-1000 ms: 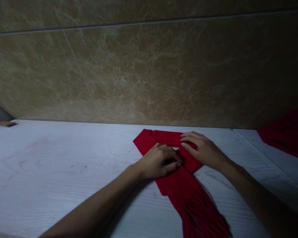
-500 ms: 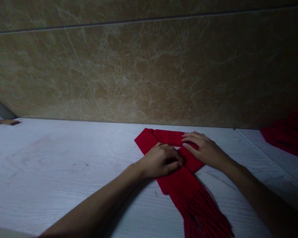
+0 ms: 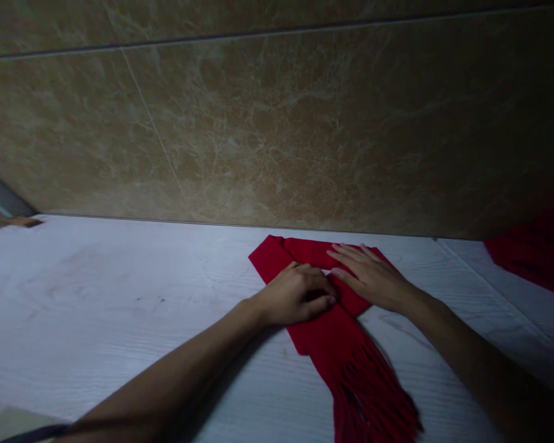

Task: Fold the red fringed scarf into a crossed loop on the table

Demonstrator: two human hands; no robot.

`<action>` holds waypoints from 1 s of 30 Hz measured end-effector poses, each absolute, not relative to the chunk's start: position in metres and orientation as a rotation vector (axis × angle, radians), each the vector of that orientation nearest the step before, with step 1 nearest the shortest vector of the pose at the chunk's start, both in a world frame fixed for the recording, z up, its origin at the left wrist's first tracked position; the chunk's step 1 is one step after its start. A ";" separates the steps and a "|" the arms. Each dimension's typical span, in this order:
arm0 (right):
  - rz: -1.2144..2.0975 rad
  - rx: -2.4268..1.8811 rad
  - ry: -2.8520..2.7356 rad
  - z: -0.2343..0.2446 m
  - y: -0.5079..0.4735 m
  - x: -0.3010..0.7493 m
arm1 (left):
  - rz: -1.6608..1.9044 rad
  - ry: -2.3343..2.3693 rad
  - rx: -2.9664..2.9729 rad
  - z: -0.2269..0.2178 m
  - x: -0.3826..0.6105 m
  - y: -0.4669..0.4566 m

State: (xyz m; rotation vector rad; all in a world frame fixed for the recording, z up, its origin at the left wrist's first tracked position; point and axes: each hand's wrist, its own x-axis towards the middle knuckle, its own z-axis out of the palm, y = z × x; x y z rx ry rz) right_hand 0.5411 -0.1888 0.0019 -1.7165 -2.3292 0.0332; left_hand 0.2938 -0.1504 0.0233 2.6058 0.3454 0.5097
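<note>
A red scarf (image 3: 337, 344) with a long fringe lies folded into a loop on a white wood-grain surface. Its fringed end points down toward the lower right. My left hand (image 3: 300, 294) rests across the crossing of the scarf, its fingers curled and closed on the cloth with the thumb alongside. On the loop's right side lies my right hand (image 3: 369, 277), flat, fingers stretched out and slightly spread over the fabric. A small gap of white surface shows inside the loop near the right fingertips. The cloth beneath both palms is hidden.
The white surface (image 3: 120, 307) ends at a brown marbled tile wall (image 3: 258, 135) behind the scarf. A second heap of red fabric (image 3: 535, 252) sits at the far right against the wall. A small brown block (image 3: 25, 221) is at the far left corner.
My right hand has slid a little left and flattened over the loop, and the scarf's upper right corner now shows behind it. My left hand keeps its place on the scarf.
</note>
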 end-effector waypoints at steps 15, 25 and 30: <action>0.063 -1.729 -2.329 0.006 -0.191 0.540 | 0.488 0.378 2.628 0.025 0.297 -0.151; -0.053 -1.593 -2.274 0.014 -0.193 0.541 | 0.494 0.378 2.633 0.023 0.296 -0.150; -0.133 -1.347 -2.168 0.062 -0.257 0.514 | 0.483 0.375 2.632 0.024 0.294 -0.152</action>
